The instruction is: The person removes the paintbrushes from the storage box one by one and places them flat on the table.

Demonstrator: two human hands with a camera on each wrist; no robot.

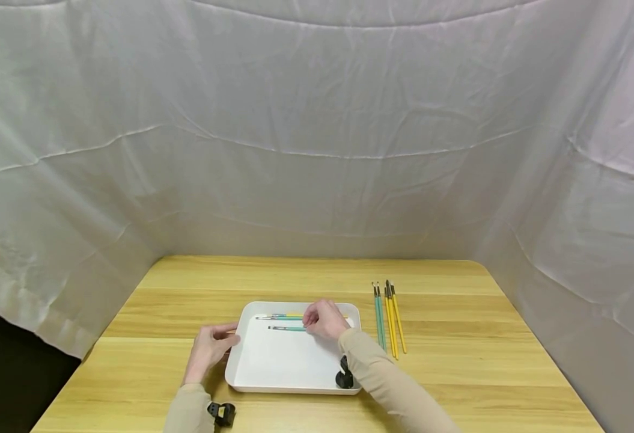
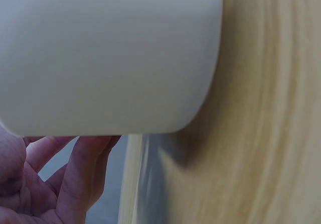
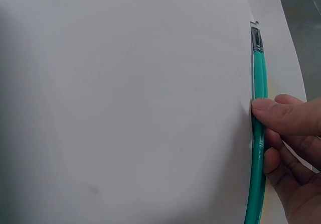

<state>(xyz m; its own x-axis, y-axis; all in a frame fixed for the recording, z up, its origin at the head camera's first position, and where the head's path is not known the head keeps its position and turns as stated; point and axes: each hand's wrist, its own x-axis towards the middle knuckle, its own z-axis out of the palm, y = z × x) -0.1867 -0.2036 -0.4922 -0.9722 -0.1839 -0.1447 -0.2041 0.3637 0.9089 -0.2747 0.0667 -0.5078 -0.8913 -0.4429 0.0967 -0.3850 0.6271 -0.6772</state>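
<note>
A white tray (image 1: 281, 367) lies on the table, and my left hand (image 1: 208, 347) holds its left edge, thumb at the rim. In the left wrist view the tray's side wall (image 2: 110, 73) hides part of the fingers (image 2: 83, 179). Over the tray's upper right part, my right hand (image 1: 324, 320) pinches a green-handled paintbrush (image 1: 294, 329) between thumb and fingers, bristle end pointing left. The right wrist view shows this green handle (image 3: 258, 158) close up. Just beyond it in the tray lie green and yellow paintbrushes (image 1: 279, 317), partly covered by the hand.
Right of the tray, green paintbrushes (image 1: 380, 319) and several yellow paintbrushes (image 1: 390, 319) lie on the wooden table (image 1: 473, 349), tips pointing away. Grey cloth (image 1: 317, 198) hangs behind and at both sides.
</note>
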